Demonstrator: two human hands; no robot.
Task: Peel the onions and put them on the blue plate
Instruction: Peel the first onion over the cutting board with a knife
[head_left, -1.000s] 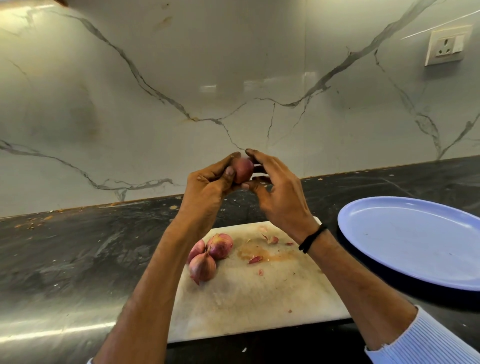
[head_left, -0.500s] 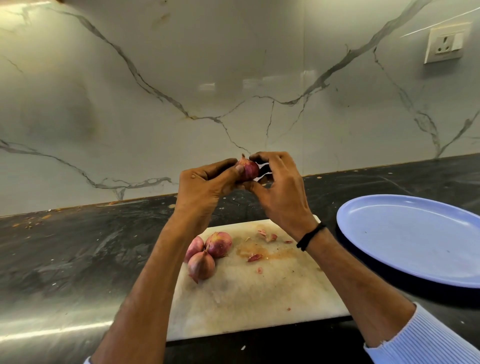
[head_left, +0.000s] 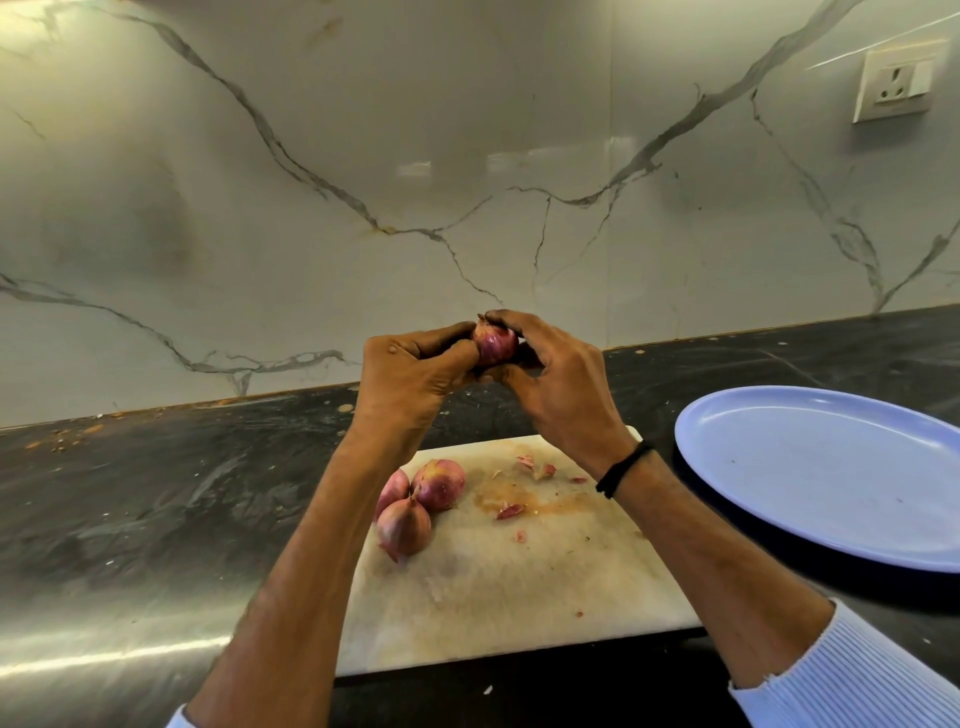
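Above the far edge of the cutting board (head_left: 519, 597), we are holding one onion (head_left: 496, 345) up in both hands, well clear of the board. Our left hand (head_left: 410, 374) is pinching it from the left between the thumb and the curled fingers. Our right hand (head_left: 561, 384) is curling round it from the right, with the fingertips pressing on its pointed top. The onion is showing purple, streaked skin between our fingers.

Three more onions (head_left: 439, 483) are lying in a touching cluster near the board's far left corner, all in their skins. Bits of peel (head_left: 510, 512) are lying scattered toward the board's far right part, around an orange stain. The blue plate (head_left: 831, 467) is sitting on the dark counter (head_left: 156, 493) just beside the board's right edge; our right forearm is hiding whether the two are touching. A black band (head_left: 623, 467) is circling our right wrist.
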